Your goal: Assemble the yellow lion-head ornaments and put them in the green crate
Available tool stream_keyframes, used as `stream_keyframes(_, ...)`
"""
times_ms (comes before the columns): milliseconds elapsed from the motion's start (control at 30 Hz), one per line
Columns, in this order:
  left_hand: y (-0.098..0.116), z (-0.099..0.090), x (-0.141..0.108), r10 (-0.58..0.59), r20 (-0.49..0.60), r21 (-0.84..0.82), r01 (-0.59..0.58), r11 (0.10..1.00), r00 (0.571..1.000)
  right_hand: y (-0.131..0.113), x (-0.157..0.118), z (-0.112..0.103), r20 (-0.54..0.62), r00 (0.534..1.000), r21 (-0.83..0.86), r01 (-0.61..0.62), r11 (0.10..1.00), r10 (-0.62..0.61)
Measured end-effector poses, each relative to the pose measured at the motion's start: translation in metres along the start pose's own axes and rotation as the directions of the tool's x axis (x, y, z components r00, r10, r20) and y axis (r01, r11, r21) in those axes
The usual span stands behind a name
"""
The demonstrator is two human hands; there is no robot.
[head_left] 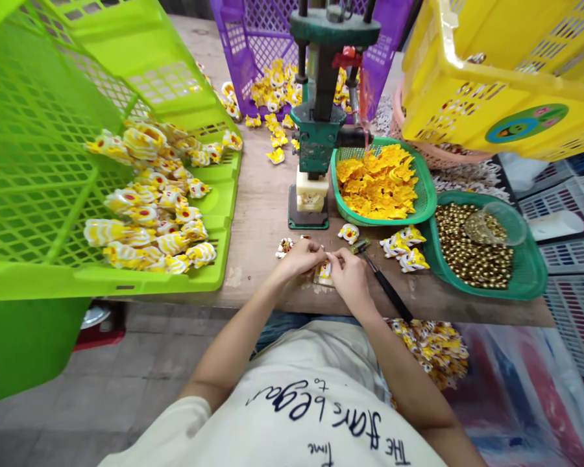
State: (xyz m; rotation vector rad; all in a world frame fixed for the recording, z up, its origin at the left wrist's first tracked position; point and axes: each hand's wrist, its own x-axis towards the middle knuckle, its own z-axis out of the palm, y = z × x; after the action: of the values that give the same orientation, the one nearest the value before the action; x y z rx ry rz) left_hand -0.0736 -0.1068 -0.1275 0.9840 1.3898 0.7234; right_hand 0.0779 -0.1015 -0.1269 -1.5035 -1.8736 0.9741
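At the table's front, my left hand [302, 255] is closed in a pinch, its fingertips meeting those of my right hand [350, 275]. A small white-and-yellow plastic piece [325, 270] sits between them on a little block [320, 281]. My right fingers pinch its upper edge; what my left fingertips hold is too small to make out. Beside the right hand lies a hammer [388, 290] with a black handle. A loose white-and-yellow piece [349, 233] is just behind it, and several more white-and-yellow pieces [403, 248] lie to its right. Small white-and-brown parts [285, 247] rest by my left hand.
A green press [316, 139] stands straight ahead. Around it are a lime crate [224, 259] of pieces, a purple crate [231, 58], a green basket [425, 194] of yellow parts, a basket [535, 272] of gold beads with a clear cup [511, 224], and a yellow crate [467, 97].
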Motion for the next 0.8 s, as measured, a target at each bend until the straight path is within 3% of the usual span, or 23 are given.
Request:
stream_keyframes(167,-0.008,0.003,0.003,0.073,-0.038,-0.038,-0.074,0.997,0.997,0.005,-0.001,0.007,-0.012,0.996,-0.154,0.083,0.985,-0.086)
stream_keyframes(267,-0.008,0.007,0.002,0.080,-0.042,-0.083,-0.083,0.993,0.996,0.018,-0.001,-0.003,0.017,0.992,-0.165,0.127,0.978,-0.125)
stream_keyframes(400,-0.005,0.008,0.002,0.050,-0.048,-0.114,-0.055,0.992,0.998,0.055,-0.022,-0.046,-0.060,0.989,-0.372,0.103,0.923,-0.135)
stream_keyframes(500,-0.004,0.007,0.002,0.043,-0.043,-0.130,-0.048,0.990,0.998,0.085,-0.050,-0.084,-0.058,0.997,-0.662,0.001,0.750,-0.052)
stream_keyframes(567,-0.004,0.006,0.002,0.041,-0.038,-0.143,-0.046,0.989,0.998,0.096,-0.064,-0.099,-0.020,1.000,-0.747,-0.015,0.665,0.001)
stream_keyframes(667,-0.006,0.005,0.002,0.066,-0.022,-0.161,-0.069,0.985,0.998,0.098,-0.076,-0.106,-0.037,0.999,-0.678,-0.023,0.734,-0.003)
stream_keyframes(800,-0.008,0.006,0.002,0.088,-0.023,-0.167,-0.091,0.982,0.996,0.091,-0.082,-0.096,-0.095,0.994,-0.588,-0.010,0.809,-0.057)
